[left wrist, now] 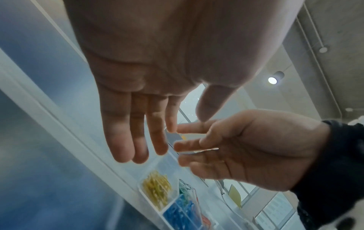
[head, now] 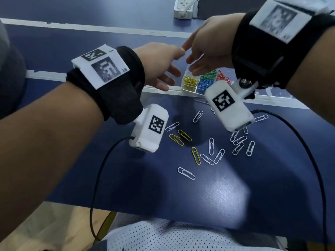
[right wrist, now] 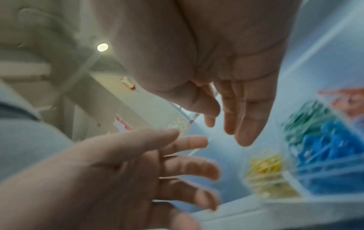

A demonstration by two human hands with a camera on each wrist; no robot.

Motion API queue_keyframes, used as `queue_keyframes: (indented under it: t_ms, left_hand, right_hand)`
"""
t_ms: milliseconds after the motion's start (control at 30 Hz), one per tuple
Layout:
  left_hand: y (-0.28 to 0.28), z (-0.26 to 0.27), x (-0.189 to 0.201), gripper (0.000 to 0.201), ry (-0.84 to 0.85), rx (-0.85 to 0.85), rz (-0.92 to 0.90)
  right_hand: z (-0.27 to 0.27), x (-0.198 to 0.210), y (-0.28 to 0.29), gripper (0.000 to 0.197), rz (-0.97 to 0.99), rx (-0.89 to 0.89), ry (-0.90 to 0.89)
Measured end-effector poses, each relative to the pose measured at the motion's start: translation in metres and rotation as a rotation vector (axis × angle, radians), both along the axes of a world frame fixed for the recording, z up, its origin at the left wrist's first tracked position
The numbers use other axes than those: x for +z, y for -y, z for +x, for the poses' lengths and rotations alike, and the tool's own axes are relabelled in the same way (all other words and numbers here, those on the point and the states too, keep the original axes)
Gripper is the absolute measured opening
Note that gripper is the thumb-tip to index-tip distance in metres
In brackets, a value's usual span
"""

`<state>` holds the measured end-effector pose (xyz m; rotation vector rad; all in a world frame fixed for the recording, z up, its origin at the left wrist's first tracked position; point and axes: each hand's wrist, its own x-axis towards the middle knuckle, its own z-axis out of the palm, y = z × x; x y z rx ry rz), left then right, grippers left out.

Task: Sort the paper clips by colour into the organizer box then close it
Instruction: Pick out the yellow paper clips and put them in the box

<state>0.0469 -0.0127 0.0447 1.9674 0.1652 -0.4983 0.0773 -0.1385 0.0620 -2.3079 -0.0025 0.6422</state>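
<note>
Both hands are up over the organizer box [head: 188, 87], which sits at the far edge of the near table section, right on the white strip. The left hand [head: 159, 64] hangs just left of the box, fingers straight and loosely spread, nothing in them. The right hand [head: 208, 44] hovers above the box's far side, fingers extended and slightly apart; the left wrist view shows a faint clear edge near its fingers, maybe the lid, but whether they touch it I cannot tell.

Inside the box: yellow clips [head: 190, 81] in the near-left compartment, blue clips [head: 204, 85] beside them, green clips [head: 210, 74] behind, red clips [head: 223, 77] at the far right.

But look at the table! White clips [head: 211, 146] lie scattered across the middle, and three loose yellow clips [head: 195, 155] sit among them, well short of the box.

Here's the danger, as I judge it: if these hands are going for the lid, the box shuts with the sort unfinished. And the box is perched on that edge strip, so a careless push could slide or tip it and mix the colours. Green and blue sit heaped high too; a lid pressed down could jam on them or flick clips across a divider. The dangling wrist units [head: 229, 108] could also brush the loose clips.
</note>
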Motion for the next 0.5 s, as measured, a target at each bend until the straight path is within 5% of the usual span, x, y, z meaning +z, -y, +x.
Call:
queue_keyframes:
  t_ms: [100,300,500]
  left_hand:
    - [-0.005,-0.006,-0.003,0.014,0.063,-0.147,0.110]
    - [-0.007,-0.027,-0.002,0.004,0.307,-0.543,0.589]
    - [-0.005,-0.046,-0.006,0.017,0.285,-0.749,0.760]
  right_hand:
    - [-0.004,0.004,0.005,0.023,-0.102,-0.036,0.114]
    - [-0.039,-0.004,0.015,0.018,-0.419,0.278,0.266]
    - [-0.082,-0.019,0.006,0.020,-0.569,0.624,0.321]
